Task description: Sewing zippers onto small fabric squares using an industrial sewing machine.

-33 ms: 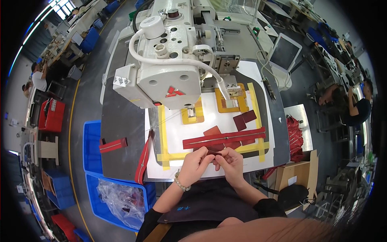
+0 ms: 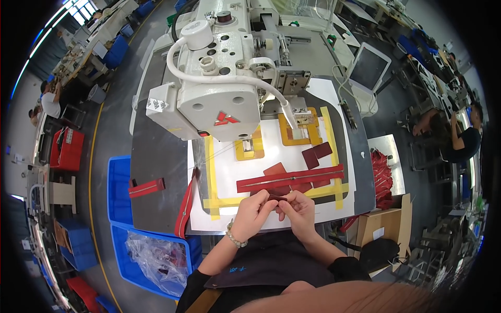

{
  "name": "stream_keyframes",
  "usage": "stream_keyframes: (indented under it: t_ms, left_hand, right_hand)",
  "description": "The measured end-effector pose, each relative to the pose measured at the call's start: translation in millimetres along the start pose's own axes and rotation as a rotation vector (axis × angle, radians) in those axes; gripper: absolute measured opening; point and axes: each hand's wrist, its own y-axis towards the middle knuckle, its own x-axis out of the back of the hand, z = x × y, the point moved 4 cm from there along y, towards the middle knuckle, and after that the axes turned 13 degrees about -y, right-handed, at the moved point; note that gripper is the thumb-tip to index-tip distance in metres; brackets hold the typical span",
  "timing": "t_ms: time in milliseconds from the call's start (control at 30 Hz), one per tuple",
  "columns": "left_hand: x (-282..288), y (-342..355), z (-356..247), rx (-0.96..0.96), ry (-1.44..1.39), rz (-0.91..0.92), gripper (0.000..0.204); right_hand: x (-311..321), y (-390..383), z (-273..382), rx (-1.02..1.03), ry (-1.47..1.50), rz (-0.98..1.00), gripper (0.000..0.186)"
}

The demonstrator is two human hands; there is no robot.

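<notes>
My left hand point(image 2: 254, 213) and my right hand point(image 2: 296, 211) pinch a small dark maroon piece point(image 2: 276, 197) between them. Just beyond them a red zipper strip point(image 2: 290, 175) lies over an orange-red piece point(image 2: 274, 169) on the white sheet point(image 2: 219, 222) with yellow tape. Two maroon patches point(image 2: 316, 155) lie to the upper right, near yellow clamp plates point(image 2: 284, 140). Above stands a white sewing machine point(image 2: 206, 99). More red zipper strips lie at the left, one flat point(image 2: 146, 188), one hanging over the table edge point(image 2: 182, 214).
Blue bins point(image 2: 121, 261) with crumpled plastic sit at the lower left. A heap of red zippers point(image 2: 381, 177) and a cardboard box point(image 2: 368, 235) are at the right. A screen point(image 2: 368, 70) stands behind them. Other people point(image 2: 459, 141) sit at stations on both sides.
</notes>
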Motion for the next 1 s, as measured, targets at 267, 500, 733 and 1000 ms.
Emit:
stream_keyframes:
  t_ms: [267, 500, 733, 1000]
  left_hand:
    - [-4.0, -3.7, 5.0, -0.018, -0.069, -0.049, 0.025]
    - [-0.3, -1.4, 0.5, -0.047, -0.005, -0.035, 0.027]
    - [14.5, 6.1, -6.3, -0.083, 0.012, 0.062, 0.027]
    - [27.1, 6.3, 2.6, 0.050, -0.032, -0.003, 0.026]
  right_hand:
    - [0.1, 0.2, -3.3, -0.030, 0.043, 0.009, 0.004]
    - [-0.7, -0.7, -3.8, -0.033, 0.072, 0.024, 0.005]
    - [-9.2, 0.8, -7.6, -0.072, 0.118, 0.092, 0.006]
    - [-14.3, 2.9, -14.1, -0.110, 0.115, 0.094, 0.006]
